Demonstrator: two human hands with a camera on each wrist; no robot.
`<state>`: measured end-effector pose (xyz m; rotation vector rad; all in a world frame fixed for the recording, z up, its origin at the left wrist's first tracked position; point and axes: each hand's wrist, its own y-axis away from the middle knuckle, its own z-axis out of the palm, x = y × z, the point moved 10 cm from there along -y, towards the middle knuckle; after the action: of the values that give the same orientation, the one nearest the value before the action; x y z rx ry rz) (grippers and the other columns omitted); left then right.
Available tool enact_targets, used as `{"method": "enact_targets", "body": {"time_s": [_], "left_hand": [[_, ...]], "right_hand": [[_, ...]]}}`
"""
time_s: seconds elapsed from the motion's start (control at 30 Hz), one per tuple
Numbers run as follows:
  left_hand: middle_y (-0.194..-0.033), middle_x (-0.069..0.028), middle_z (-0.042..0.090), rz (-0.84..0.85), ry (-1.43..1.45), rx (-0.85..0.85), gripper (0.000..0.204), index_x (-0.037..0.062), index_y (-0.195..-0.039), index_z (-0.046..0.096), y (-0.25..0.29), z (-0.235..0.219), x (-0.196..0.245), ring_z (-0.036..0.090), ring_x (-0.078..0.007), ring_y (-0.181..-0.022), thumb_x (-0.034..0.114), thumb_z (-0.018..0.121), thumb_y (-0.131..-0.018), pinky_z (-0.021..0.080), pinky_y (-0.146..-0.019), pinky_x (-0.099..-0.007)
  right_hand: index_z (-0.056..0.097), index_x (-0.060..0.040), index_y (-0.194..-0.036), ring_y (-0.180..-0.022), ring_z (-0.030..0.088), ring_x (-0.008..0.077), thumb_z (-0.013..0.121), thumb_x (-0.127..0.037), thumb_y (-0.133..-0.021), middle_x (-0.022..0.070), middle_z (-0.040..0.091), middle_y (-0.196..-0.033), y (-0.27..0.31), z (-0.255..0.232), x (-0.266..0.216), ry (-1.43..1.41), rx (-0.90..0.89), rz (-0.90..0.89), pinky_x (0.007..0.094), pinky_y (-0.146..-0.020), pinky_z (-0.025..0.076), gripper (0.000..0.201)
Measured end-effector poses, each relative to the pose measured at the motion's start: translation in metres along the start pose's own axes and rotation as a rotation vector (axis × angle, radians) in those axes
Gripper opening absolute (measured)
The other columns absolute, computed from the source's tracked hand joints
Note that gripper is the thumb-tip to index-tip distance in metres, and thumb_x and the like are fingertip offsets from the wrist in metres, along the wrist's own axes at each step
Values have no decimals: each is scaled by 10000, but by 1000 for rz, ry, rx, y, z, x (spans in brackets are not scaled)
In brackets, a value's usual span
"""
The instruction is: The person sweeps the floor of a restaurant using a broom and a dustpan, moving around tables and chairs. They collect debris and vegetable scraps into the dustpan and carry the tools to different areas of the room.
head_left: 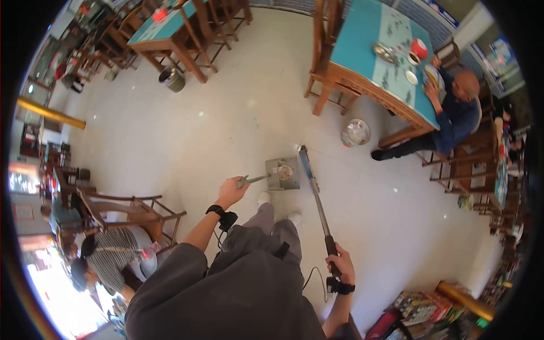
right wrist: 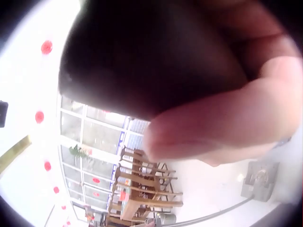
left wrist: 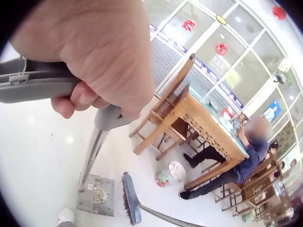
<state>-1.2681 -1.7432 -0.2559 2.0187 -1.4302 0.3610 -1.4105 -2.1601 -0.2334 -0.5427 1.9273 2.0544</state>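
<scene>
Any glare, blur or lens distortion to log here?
Head view: fisheye bending, black rim, lower left blown out, glints on the floor. Left wrist: dark corners, bright floor. Right wrist: right hand blurred, broom handle dark and featureless, ceiling washed out.

1. Floor [head_left: 226, 119]: smooth, glossy, pale.
2. Dustpan [head_left: 288, 182]: matt grey, plastic in appearance.
3. Broom [head_left: 306, 164]: blue plastic-like head, rough dark bristles, metallic-looking pole, matt black grip.
4. Desk [head_left: 371, 93]: carved brown wood frame, smooth top.
5. Chair [left wrist: 163, 111]: varnished-looking wood.
6. Trousers [head_left: 262, 218]: matt grey cloth.
</scene>
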Motion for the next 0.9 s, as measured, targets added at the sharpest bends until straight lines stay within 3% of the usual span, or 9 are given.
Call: {"method": "enact_targets", "body": {"time_s": [0.2, 0.4, 0.47, 0.57, 0.67, 0.73, 0.77, 0.87, 0.9], "left_hand": [[-781, -200, 620, -152, 121, 248, 338, 20, -939, 631, 45, -67, -90, 592, -371, -756, 296, 651, -744, 478, -651, -388], [-759, -221, 604, -386, 241, 490, 351, 14, -989, 609, 122, -99, -172, 583, -386, -750, 278, 634, -759, 473, -627, -407], [-753, -221, 605, -519, 245, 507, 341, 7, -987, 608, 152, -99, -200, 590, -384, -748, 256, 638, -757, 475, -630, -402], [-740, -223, 604, -608, 291, 639, 331, 1, -989, 609, 186, -107, -227, 596, -383, -736, 235, 639, -756, 475, -634, -400], [-725, -227, 601, -751, 408, 675, 330, -7, -983, 611, 211, -103, -259, 601, -380, -709, 228, 641, -754, 474, -626, -403], [-718, -228, 601, -799, 368, 698, 338, -8, -987, 612, 218, -105, -269, 602, -380, -696, 233, 642, -752, 475, -618, -404], [-711, -228, 602, -824, 314, 702, 346, -9, -991, 613, 222, -107, -274, 603, -380, -682, 237, 644, -750, 475, -609, -405], [-734, -241, 606, -875, 174, 735, 364, -26, -982, 614, 229, -98, -296, 606, -383, -704, 249, 650, -745, 476, -624, -415], [-734, -241, 606, -848, 193, 747, 364, -26, -982, 614, 227, -100, -304, 606, -383, -704, 249, 650, -745, 476, -624, -415]], "right_hand": [[472, -32, -1039, -423, 478, 116, 548, 27, -674, 19, 466, -553, -54, 73, -97, 287, -16, -54, 262, -381, 401, 378], [451, -31, -756, -394, 483, 147, 553, -24, -686, 54, 489, -536, -199, 189, -164, 198, -175, -180, 286, -352, 400, 124], [458, -29, -757, -425, 479, 140, 541, -28, -690, 50, 487, -570, -243, 257, -173, 189, -220, -193, 280, -372, 397, 107], [450, 5, -786, -439, 493, 168, 543, 23, -643, 79, 495, -583, -299, 364, -169, 272, -89, -246, 300, -380, 412, 171], [456, 39, -827, -464, 512, 200, 546, 37, -614, 109, 511, -616, -299, 450, -166, 356, -54, -264, 320, -391, 421, 231], [467, 68, -889, -511, 563, 249, 562, 1, -601, 168, 548, -667, -297, 477, -154, 474, -52, -265, 334, -426, 449, 310], [460, 75, -931, -543, 584, 272, 571, -28, -603, 199, 560, -698, -290, 483, -149, 712, -27, -381, 337, -450, 462, 361], [403, 79, -1101, -609, 624, 328, 584, -105, -615, 261, 587, -780, -309, 462, -110, 1233, -33, -589, 338, -522, 495, 550], [381, 47, -1142, -558, 608, 297, 574, -100, -630, 224, 584, -753, -306, 449, -95, 1246, -72, -502, 337, -488, 483, 567]]}}
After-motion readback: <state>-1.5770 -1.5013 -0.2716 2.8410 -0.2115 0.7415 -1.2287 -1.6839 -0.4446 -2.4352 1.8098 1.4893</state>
